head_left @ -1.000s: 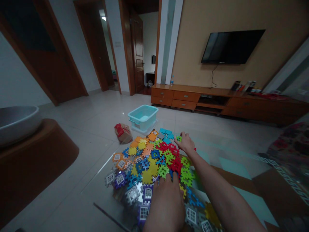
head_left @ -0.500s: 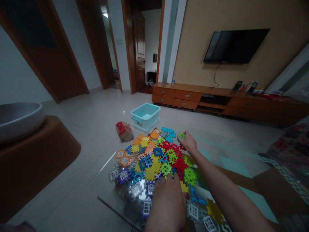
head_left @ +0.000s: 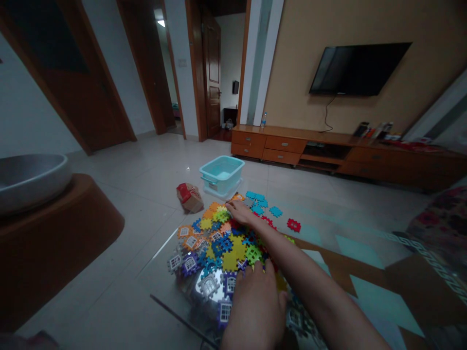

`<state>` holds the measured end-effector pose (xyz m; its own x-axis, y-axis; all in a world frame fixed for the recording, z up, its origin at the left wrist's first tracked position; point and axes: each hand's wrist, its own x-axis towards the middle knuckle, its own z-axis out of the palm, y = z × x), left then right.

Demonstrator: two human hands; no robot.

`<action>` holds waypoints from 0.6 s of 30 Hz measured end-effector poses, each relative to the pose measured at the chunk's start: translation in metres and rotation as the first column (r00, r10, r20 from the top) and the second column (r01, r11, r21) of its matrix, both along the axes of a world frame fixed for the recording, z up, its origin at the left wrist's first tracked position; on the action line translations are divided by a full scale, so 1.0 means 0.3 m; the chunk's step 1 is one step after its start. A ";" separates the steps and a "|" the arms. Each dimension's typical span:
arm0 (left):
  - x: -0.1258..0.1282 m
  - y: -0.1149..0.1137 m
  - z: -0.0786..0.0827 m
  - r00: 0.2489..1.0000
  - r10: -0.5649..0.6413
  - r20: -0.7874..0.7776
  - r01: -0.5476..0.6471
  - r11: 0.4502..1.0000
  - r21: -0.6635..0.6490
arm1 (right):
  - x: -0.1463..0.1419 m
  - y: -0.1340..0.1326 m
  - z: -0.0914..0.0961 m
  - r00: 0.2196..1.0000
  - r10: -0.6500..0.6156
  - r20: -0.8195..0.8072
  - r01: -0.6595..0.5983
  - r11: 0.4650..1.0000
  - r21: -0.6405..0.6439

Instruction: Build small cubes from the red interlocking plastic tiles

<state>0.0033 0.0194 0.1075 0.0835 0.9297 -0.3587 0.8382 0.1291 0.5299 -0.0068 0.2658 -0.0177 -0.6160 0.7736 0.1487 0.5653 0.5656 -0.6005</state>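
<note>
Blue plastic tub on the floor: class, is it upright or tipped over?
Upright: the light-blue plastic tub stands on its base, open top facing up.

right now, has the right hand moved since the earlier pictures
Yes, leftward: the right hand now sits nearly in front of the light blue plastic tub, not well right of it.

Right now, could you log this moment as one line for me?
Left hand: on plastic puzzle tiles | Right hand: on their far edge | Nearby: turquoise plastic tub
</note>
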 end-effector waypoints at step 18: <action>-0.021 -0.012 0.018 1.000 0.010 -0.028 -0.008 0.999 0.038 | 0.663 -0.069 -0.109 0.656 -0.669 0.349 0.635 0.739 0.225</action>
